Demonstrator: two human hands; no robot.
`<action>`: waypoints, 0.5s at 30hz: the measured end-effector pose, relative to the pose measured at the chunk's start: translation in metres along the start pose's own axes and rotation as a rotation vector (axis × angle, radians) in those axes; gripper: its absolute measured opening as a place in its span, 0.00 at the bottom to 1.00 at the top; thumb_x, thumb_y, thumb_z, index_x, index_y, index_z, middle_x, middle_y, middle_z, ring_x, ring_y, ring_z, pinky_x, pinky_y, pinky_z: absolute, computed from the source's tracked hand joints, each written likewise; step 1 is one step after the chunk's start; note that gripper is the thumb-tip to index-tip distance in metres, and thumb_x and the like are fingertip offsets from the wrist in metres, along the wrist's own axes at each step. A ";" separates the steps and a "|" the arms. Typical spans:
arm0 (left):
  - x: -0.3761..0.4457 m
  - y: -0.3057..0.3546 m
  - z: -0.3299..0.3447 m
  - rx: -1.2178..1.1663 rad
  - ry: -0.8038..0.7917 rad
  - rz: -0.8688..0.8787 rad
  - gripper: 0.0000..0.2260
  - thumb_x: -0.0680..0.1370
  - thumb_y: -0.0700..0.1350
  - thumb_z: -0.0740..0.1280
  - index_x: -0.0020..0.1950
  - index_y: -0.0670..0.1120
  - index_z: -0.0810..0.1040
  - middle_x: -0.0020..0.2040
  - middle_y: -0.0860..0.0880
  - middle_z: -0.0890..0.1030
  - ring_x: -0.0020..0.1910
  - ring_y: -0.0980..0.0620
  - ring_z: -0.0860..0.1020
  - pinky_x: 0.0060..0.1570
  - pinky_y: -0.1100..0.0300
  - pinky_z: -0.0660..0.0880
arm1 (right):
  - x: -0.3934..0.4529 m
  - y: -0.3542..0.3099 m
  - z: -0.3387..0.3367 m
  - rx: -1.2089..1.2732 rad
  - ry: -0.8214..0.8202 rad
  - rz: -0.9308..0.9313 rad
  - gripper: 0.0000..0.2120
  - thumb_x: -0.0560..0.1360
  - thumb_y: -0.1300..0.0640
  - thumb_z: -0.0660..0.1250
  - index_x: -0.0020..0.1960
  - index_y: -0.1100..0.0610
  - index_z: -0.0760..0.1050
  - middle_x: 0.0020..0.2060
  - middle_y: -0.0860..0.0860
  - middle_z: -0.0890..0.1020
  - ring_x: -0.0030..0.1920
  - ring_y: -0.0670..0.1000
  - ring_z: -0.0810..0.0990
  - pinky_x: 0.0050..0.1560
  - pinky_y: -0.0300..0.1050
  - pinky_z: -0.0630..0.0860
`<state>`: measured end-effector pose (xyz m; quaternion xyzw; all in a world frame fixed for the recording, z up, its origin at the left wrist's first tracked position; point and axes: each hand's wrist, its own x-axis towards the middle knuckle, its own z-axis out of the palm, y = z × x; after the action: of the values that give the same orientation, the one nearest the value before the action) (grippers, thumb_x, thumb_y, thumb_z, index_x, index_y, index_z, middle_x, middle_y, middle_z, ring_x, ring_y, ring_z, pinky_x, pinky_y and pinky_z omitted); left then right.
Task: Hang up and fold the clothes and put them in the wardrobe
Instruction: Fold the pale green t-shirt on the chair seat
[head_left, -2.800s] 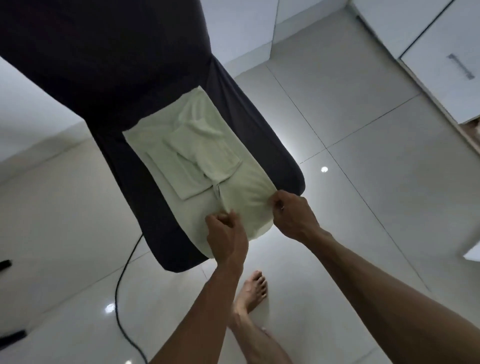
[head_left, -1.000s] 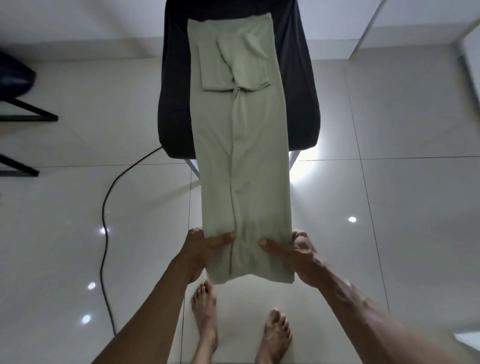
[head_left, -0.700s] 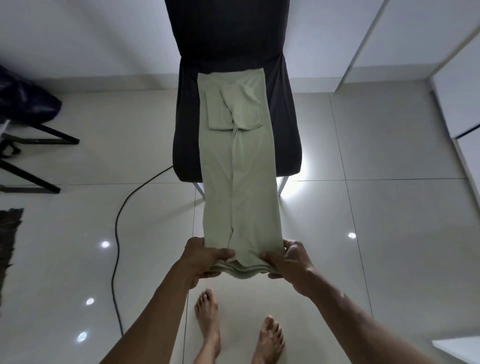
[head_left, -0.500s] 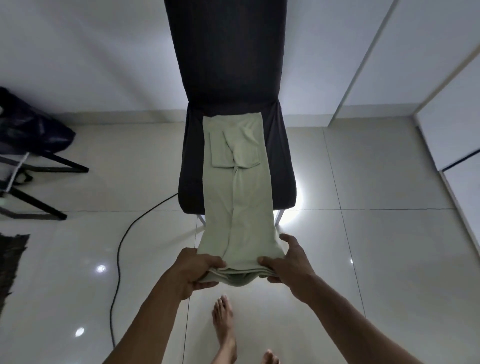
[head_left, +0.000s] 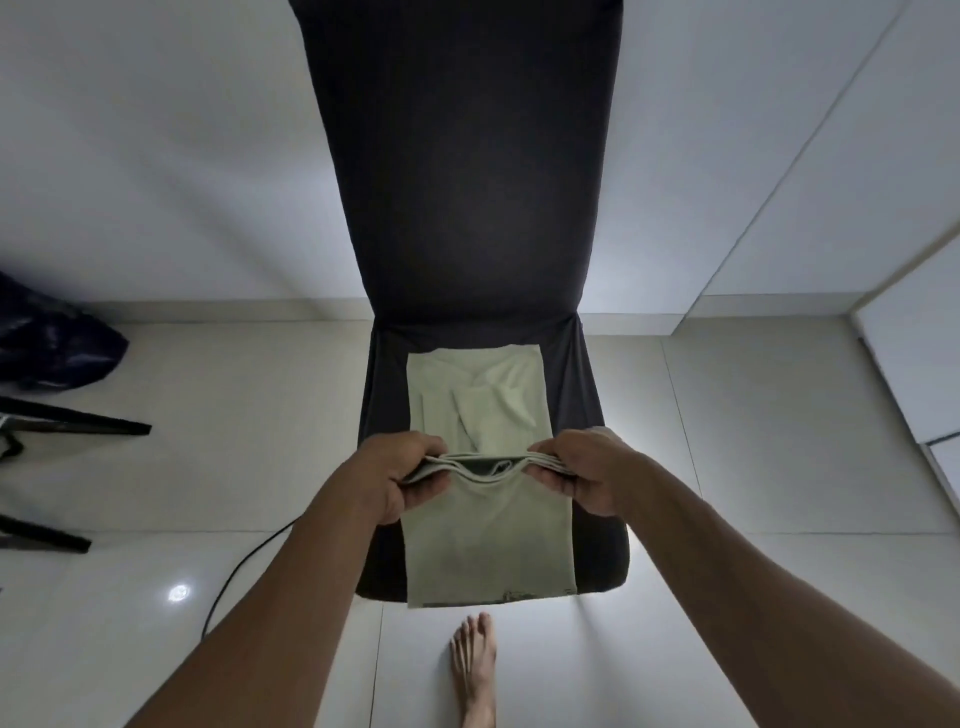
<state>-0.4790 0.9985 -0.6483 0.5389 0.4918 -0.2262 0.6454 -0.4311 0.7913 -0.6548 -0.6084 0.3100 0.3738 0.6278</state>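
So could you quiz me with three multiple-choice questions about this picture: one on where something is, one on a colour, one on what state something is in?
1. Where does the garment lie?
A. on the seat of the chair
B. on the floor
C. on a hanger

2. What colour is the garment?
A. red
B. pale green
C. black

3. What are the left hand and right hand doing?
A. hanging empty at the sides
B. each gripping one end of a folded edge of the garment
C. resting flat on the chair back

Answers: 1 A, the cloth is spread over the dark seat; 2 B, it shows light green against the dark cover; 3 B, both hands pinch stacked layers lifted above the seat.
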 end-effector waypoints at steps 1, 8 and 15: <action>0.016 0.016 0.003 0.002 0.002 -0.014 0.08 0.75 0.35 0.70 0.37 0.36 0.78 0.26 0.43 0.79 0.22 0.52 0.78 0.21 0.61 0.77 | 0.018 -0.014 0.004 -0.001 0.004 0.021 0.04 0.75 0.70 0.70 0.49 0.72 0.80 0.40 0.62 0.84 0.32 0.51 0.84 0.31 0.41 0.83; 0.127 0.089 0.025 0.031 0.049 -0.077 0.08 0.75 0.35 0.71 0.36 0.36 0.78 0.25 0.44 0.79 0.26 0.52 0.78 0.21 0.62 0.77 | 0.136 -0.071 0.027 0.016 0.076 0.099 0.08 0.75 0.72 0.66 0.53 0.72 0.79 0.36 0.61 0.83 0.30 0.52 0.83 0.30 0.41 0.82; 0.195 0.092 0.021 0.243 -0.022 -0.063 0.19 0.64 0.50 0.83 0.45 0.43 0.80 0.37 0.47 0.80 0.32 0.53 0.77 0.31 0.61 0.77 | 0.195 -0.066 0.023 -0.131 -0.013 0.149 0.17 0.70 0.56 0.78 0.55 0.63 0.80 0.39 0.57 0.82 0.33 0.51 0.80 0.34 0.44 0.80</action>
<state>-0.3147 1.0550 -0.7778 0.5948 0.4703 -0.3104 0.5733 -0.2735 0.8338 -0.7826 -0.6208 0.3253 0.4431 0.5590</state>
